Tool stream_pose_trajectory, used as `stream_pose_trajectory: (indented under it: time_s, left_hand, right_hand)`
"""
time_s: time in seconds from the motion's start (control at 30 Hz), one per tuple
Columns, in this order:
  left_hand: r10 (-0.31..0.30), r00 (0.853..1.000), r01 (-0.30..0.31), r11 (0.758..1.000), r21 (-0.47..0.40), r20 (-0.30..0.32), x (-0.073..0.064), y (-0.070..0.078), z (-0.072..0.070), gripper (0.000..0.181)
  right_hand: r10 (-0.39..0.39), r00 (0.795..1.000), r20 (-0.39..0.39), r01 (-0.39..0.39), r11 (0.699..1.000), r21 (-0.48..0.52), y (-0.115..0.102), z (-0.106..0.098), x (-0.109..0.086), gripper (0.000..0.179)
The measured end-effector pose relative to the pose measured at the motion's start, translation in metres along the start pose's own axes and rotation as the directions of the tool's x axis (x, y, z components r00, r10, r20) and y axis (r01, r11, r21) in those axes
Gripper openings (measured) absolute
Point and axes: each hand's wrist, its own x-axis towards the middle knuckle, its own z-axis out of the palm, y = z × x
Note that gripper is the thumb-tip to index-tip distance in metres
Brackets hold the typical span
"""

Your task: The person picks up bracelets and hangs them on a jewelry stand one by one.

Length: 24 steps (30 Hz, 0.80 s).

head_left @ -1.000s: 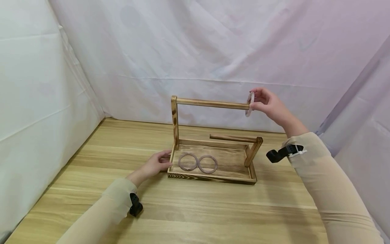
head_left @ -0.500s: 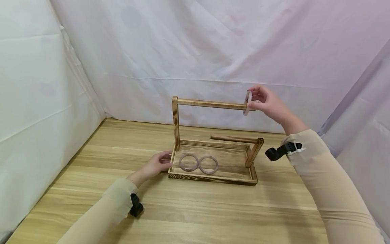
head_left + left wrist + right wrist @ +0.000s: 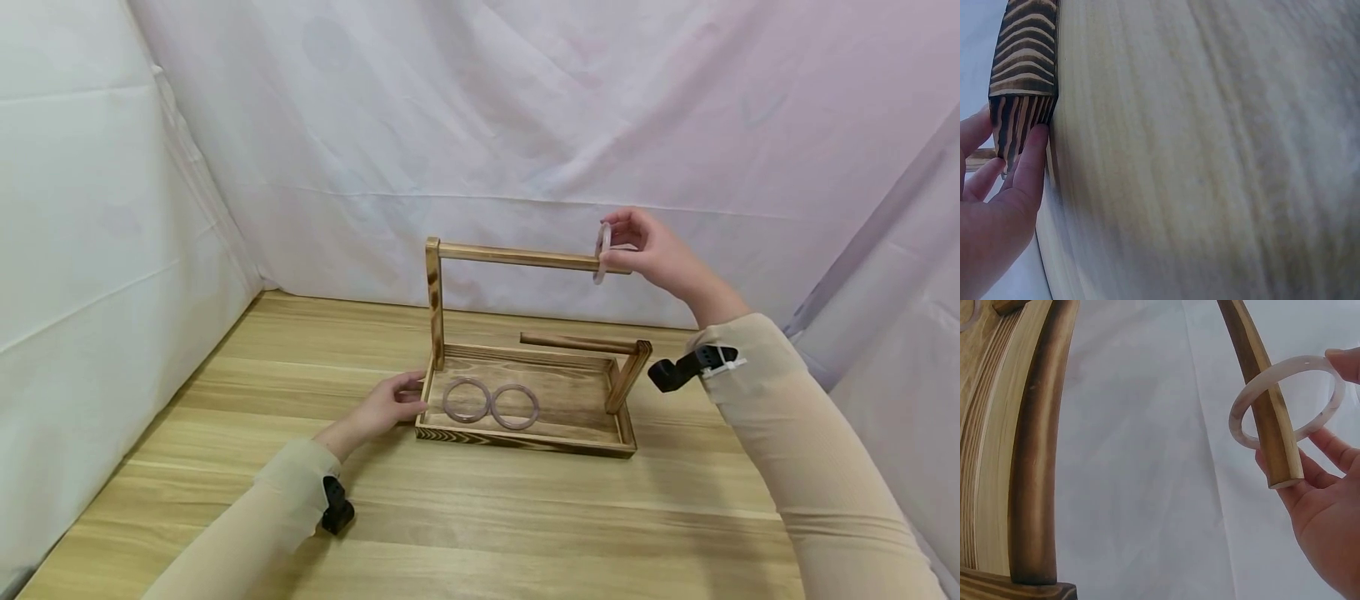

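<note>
The pale bangle is pinched between the thumb and fingers of the right hand, round the upper bar near its free end, while the tray is touched by unclenched fingers of the left hand. The bangle should be kept square to the bar, so the edge is not scraped; leftward, open room is offered up to the post.

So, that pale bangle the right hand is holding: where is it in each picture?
Head: the pale bangle is right of centre, around the upper rod near its free end.
Left wrist: I can't make it out there.
Right wrist: upper right, around the same rod.
Shared landmark: the wooden tray, low centre in head, top left in left wrist, left edge in right wrist.
</note>
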Motion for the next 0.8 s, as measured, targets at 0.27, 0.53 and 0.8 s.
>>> stream_pose_trajectory:
  time_s: [0.27,0.53,0.8]
  left_hand:
    - [0.002,1.000,-0.002,1.000,0.010,-0.001,0.001,0.002,0.000,0.058]
    - [-0.004,1.000,0.004,1.000,0.011,-0.002,0.001,0.002,0.001,0.058]
    - [-0.010,1.000,0.010,1.000,0.007,0.006,0.000,0.002,0.001,0.058]
  right_hand:
    - [-0.005,1.000,0.003,0.005,0.999,-0.035,-0.007,0.002,0.006,0.046]
    - [-0.004,1.000,0.017,0.005,0.999,-0.054,-0.014,0.006,0.011,0.048]
    - [-0.011,1.000,0.026,0.011,1.000,-0.022,-0.019,0.010,0.012,0.046]
